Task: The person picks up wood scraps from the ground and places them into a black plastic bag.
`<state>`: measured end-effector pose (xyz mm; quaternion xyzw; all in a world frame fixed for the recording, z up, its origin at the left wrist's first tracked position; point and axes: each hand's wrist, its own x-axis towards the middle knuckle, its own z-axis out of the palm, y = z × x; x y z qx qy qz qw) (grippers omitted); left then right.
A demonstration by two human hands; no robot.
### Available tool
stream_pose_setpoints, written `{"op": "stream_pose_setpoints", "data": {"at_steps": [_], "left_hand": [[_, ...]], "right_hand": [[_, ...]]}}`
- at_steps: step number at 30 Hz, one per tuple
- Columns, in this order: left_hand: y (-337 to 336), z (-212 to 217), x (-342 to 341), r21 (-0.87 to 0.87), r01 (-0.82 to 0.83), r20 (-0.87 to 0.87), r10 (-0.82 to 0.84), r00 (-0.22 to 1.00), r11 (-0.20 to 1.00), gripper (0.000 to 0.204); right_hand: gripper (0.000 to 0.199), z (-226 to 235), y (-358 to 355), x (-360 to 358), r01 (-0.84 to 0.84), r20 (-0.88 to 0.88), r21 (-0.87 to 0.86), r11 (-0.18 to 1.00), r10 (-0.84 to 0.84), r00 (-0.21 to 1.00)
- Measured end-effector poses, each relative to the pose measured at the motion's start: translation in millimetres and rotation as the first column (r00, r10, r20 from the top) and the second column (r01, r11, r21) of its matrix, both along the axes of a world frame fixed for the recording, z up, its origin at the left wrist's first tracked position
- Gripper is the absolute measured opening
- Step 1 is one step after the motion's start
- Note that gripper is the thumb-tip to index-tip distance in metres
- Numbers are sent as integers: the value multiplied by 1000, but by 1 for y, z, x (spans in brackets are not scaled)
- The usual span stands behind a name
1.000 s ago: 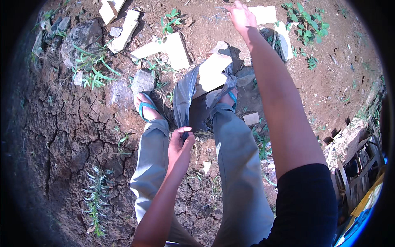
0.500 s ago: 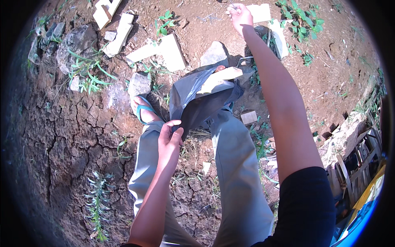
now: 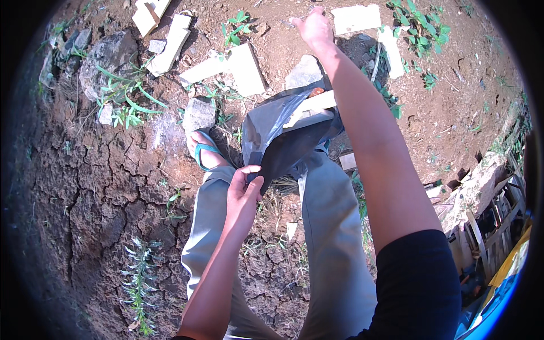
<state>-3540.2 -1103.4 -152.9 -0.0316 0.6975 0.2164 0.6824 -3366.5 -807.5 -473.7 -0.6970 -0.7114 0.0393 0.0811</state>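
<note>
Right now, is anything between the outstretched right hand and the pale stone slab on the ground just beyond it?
Nothing visible. The right hand reaches over bare soil beside the pale slab, with no stone or plant in the small gap. The left hand pinches the rim of the dark plastic bag nearer the legs, clear of that gap.
</note>
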Motion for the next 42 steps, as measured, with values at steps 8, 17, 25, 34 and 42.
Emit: {"op": "stream_pose_setpoints", "data": {"at_steps": [8, 17, 25, 34, 42], "left_hand": [[-3, 3, -13, -27, -4, -19, 4, 1000, 1000, 27], [2, 4, -17, -27, -45, 2, 45, 999, 999, 26], [0, 4, -21, -27, -58, 7, 58, 998, 998, 26], [-6, 6, -27, -43, -74, -36, 73, 997, 996, 25], [7, -3, -13, -35, -60, 39, 62, 997, 998, 24]], "right_hand": [[39, 56, -4, -34, 86, -139, -544, 835, -190, 972], [37, 46, 11, -18, -21, -115, -479, 877, -39, 993], [42, 14, 28, 27, -207, -398, -338, 918, 60, 915], [63, 50, 30, -13, -103, -274, -636, 765, -98, 957], [50, -28, 46, 50, 94, -242, -359, 929, -190, 952]]}}
